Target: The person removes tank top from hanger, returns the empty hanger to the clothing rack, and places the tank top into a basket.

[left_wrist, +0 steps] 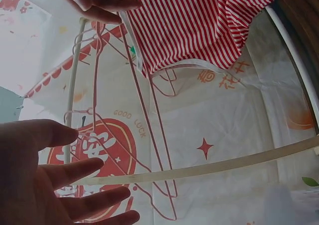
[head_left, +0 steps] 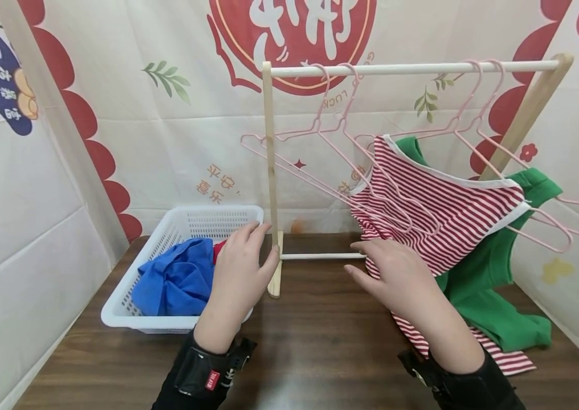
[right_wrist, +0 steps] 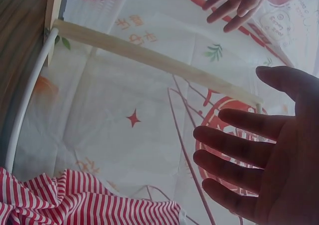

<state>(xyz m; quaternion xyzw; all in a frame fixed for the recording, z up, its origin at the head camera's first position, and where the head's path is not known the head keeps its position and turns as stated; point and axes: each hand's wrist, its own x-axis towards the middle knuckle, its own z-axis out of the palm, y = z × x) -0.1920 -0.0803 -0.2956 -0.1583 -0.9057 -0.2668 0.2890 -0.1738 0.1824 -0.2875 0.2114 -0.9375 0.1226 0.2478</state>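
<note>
My left hand point(head_left: 238, 273) hovers between the white basket point(head_left: 130, 322) and the rack's near post, its fingers extended and holding nothing. A crumpled blue garment point(head_left: 176, 279) lies in the basket, with a bit of red cloth point(head_left: 218, 249) partly hidden behind that hand. In front of the red-and-white striped garment point(head_left: 438, 210) is my right hand point(head_left: 404, 279), fingers spread with nothing held; whether it touches the cloth I cannot tell. The striped garment hangs from a pink hanger, and a green garment point(head_left: 494, 279) hangs behind it. The right wrist view shows the right hand point(right_wrist: 279, 150) with fingers spread.
A wooden rack with a white top bar point(head_left: 412, 69) stands on the brown table point(head_left: 315, 336). Two bare pink hangers point(head_left: 320, 131) hang at its left part. The low white bar point(head_left: 320, 256) runs near the tabletop. A printed cloth backdrop point(head_left: 176, 154) closes off the back.
</note>
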